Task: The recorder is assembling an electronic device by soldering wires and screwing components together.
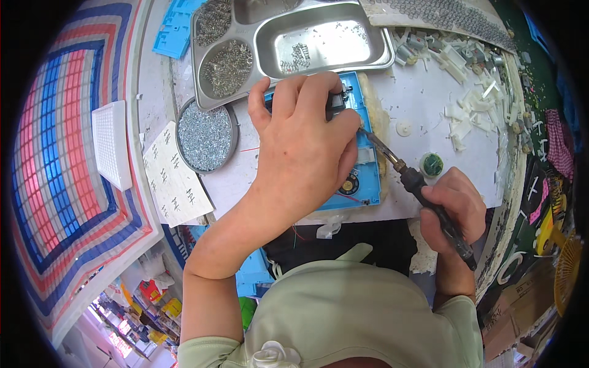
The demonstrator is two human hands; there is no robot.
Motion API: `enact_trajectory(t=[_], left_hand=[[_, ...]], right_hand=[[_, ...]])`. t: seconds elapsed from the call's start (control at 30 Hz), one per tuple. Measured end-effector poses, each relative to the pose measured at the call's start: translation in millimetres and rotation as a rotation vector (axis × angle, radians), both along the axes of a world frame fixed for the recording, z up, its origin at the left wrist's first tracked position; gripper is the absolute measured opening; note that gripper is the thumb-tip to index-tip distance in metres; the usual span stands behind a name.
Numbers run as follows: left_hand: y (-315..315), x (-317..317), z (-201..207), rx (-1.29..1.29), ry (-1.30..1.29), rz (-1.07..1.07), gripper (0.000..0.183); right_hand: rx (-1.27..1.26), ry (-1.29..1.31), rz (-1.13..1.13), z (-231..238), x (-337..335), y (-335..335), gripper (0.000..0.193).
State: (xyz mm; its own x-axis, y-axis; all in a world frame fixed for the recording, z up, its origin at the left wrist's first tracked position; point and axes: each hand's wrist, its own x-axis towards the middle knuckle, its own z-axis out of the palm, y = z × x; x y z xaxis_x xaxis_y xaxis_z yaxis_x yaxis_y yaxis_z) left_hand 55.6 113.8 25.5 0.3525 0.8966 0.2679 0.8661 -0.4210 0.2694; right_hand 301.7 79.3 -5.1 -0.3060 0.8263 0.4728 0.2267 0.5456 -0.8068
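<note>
My right hand [461,205] grips the black handle of a soldering iron [423,190], its metal tip slanting up and left to my left thumb. A blue plastic casing [371,190] lies on the white work surface under my left hand [307,135]. The left fingers curl down over a black part [335,105] in the casing, thumb and forefinger bent close to the iron's tip. Whatever those fingertips hold is hidden. A round black-rimmed speaker-like part [348,184] sits in the casing's near end, and a thin red wire runs beside it.
Beyond the casing stands a steel compartment tray [261,73] with springs and small metal pieces. A round dish of small screws or pins [207,136] is on the left, above a handwritten sheet [175,184]. Rightward are a small green-filled jar [431,164] and loose white plastic parts [475,113].
</note>
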Motion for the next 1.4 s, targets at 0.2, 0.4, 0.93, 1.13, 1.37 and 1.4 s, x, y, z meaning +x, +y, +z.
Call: enact_trajectory(t=[0.2, 0.4, 0.93, 1.13, 1.37, 1.4], left_hand=[[0, 0, 3, -0.002, 0.027, -0.006, 0.014], [0, 2, 4, -0.008, 0.039, -0.003, 0.014], [-2, 4, 6, -0.009, 0.051, 0.01, 0.014], [-9, -3, 10, 0.006, 0.038, 0.02, 0.034], [-37, -61, 9, -0.188, 0.078, 0.28, 0.046], [-42, -69, 7, -0.286, 0.061, 0.315, 0.043]], right_hand=[[0.094, -0.098, 0.023, -3, -2, -3, 0.031], [0.155, -0.089, -0.002, -9, 0, -8, 0.034], [0.096, -0.024, -0.007, -2, 7, -6, 0.031], [0.127, -0.041, -0.013, -2, 13, -4, 0.03], [0.178, 0.043, -0.05, -1, 24, -1, 0.023], [0.186, 0.056, -0.054, -1, 24, 0, 0.023]])
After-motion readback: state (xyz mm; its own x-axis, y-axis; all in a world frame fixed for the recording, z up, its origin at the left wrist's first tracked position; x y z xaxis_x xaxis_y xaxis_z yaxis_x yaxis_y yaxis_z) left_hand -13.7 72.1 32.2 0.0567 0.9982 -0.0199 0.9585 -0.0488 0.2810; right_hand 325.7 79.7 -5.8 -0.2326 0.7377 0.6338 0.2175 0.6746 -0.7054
